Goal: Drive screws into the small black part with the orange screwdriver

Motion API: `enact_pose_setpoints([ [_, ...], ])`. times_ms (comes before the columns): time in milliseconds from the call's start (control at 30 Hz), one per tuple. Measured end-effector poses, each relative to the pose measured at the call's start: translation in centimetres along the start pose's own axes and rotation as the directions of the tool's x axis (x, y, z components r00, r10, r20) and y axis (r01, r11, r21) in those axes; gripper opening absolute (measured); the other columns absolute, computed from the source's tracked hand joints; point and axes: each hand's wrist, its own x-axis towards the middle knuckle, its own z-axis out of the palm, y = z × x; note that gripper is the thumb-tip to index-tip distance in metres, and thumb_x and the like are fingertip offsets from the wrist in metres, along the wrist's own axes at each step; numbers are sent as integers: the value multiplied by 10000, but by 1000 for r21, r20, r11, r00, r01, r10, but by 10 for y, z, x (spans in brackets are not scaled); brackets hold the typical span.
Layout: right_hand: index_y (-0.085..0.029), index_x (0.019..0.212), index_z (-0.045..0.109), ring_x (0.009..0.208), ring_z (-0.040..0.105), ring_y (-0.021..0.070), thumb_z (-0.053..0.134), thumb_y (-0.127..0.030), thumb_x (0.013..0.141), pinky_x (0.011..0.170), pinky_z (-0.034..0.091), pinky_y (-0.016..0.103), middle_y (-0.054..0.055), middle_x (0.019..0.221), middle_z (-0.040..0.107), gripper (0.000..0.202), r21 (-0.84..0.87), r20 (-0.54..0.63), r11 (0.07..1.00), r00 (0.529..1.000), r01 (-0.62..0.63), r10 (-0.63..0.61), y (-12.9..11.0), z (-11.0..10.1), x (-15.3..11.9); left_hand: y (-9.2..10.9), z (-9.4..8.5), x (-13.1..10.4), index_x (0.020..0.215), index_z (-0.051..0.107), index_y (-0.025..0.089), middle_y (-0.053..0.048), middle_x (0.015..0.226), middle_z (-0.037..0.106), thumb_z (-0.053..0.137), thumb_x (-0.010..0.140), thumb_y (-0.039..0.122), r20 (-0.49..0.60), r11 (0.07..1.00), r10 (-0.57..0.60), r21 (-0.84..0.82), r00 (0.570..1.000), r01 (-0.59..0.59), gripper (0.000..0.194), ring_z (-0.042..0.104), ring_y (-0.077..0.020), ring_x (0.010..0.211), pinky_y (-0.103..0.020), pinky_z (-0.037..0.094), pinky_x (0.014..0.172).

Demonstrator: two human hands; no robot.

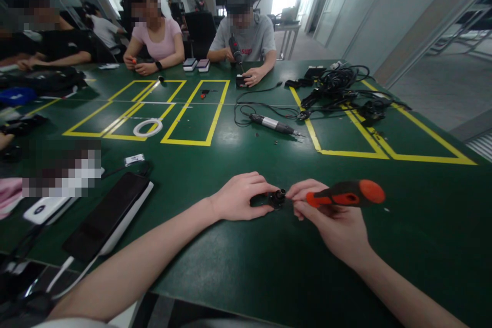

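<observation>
Near the front of the green table point(246, 256), my left hand point(244, 196) pinches a small black part point(277, 198) between thumb and fingers. The part looks round with a raised cylindrical piece; its exact kind I cannot make out. My right hand point(330, 220) is closed around the front of a red and black screwdriver point(346, 195). Its handle points right, and its shaft end lies close to the black part. Whether the tip touches the part is too blurred to tell.
A corded electric screwdriver point(274, 124) lies ahead, with tangled black cables point(338, 84) at the back right. A white ring point(148, 127) rests on yellow tape. A phone point(109, 212) on a white power bank lies left. Across the table, a co-worker point(244, 36) holds a power tool.
</observation>
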Motion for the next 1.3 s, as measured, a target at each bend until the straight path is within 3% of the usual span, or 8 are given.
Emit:
enact_pose_setpoints([
  [200, -201, 914, 817, 543, 675, 136, 778, -374, 921, 507, 598, 211, 39, 674, 732, 177, 17, 32, 1000, 1000, -2, 2, 4, -2, 0, 0, -1, 0, 1213, 698, 170, -82, 1011, 738, 668, 948, 348, -3, 1000, 2, 3, 1000, -2, 321, 662, -212, 921, -317, 518, 835],
  [333, -221, 1024, 782, 582, 704, 139, 753, -408, 943, 546, 624, 227, 46, 767, 777, 206, 122, 33, 993, 999, 2, -6, 2, 2, 0, 0, -1, 1, 1215, 693, 174, -79, 1011, 738, 679, 947, 357, 1, 1000, 1, 8, 1000, -1, 325, 665, -211, 922, -323, 521, 850],
  [567, -193, 768, 741, 570, 679, 128, 809, -310, 887, 521, 598, 204, 60, 780, 773, 180, 48, 17, 999, 1000, -11, 10, 0, 0, 2, 1, -1, 1, 1230, 689, 174, -82, 1031, 736, 669, 956, 359, 10, 1000, -9, 5, 1000, 9, 331, 666, -210, 943, -318, 523, 855],
  [767, -201, 908, 804, 539, 662, 120, 760, -371, 938, 515, 597, 199, 39, 699, 738, 178, 99, 43, 995, 999, -2, -3, 1, -1, 1, 1, -1, 1, 1228, 692, 172, -82, 1016, 735, 670, 952, 352, 5, 1000, -4, 7, 1000, 4, 330, 662, -211, 929, -319, 521, 848],
  [900, -213, 986, 771, 576, 710, 132, 785, -371, 921, 555, 627, 220, 47, 783, 789, 171, 182, 39, 983, 999, -4, -3, 1, 3, -1, 0, 0, 0, 1221, 693, 176, -81, 1019, 737, 680, 946, 354, 5, 1000, -10, 3, 1000, 10, 328, 665, -211, 935, -319, 524, 852],
  [1000, -209, 885, 735, 535, 694, 137, 815, -348, 889, 519, 616, 229, 43, 759, 788, 161, 173, 6, 985, 1000, 19, -20, 1, 4, 0, -1, 0, 0, 1240, 686, 172, -87, 1041, 736, 674, 951, 361, 2, 1000, -6, -2, 1000, 6, 346, 669, -215, 950, -325, 528, 856],
  [1133, -194, 683, 735, 634, 719, 170, 842, -316, 846, 564, 626, 252, 61, 752, 754, 231, -15, -13, 995, 995, 95, -95, 0, 1, 3, 0, 0, 0, 1245, 684, 179, -90, 1058, 738, 664, 958, 371, 26, 1000, -23, -1, 999, 23, 346, 671, -216, 963, -331, 532, 870],
  [1300, -196, 890, 784, 469, 645, 125, 792, -359, 908, 453, 578, 219, 30, 690, 744, 164, 81, 14, 997, 1000, 9, -11, 0, 0, 3, 1, -1, 0, 1237, 688, 180, -85, 1036, 737, 678, 944, 345, 14, 1000, -13, -1, 1000, 13, 336, 669, -215, 947, -328, 524, 863],
])
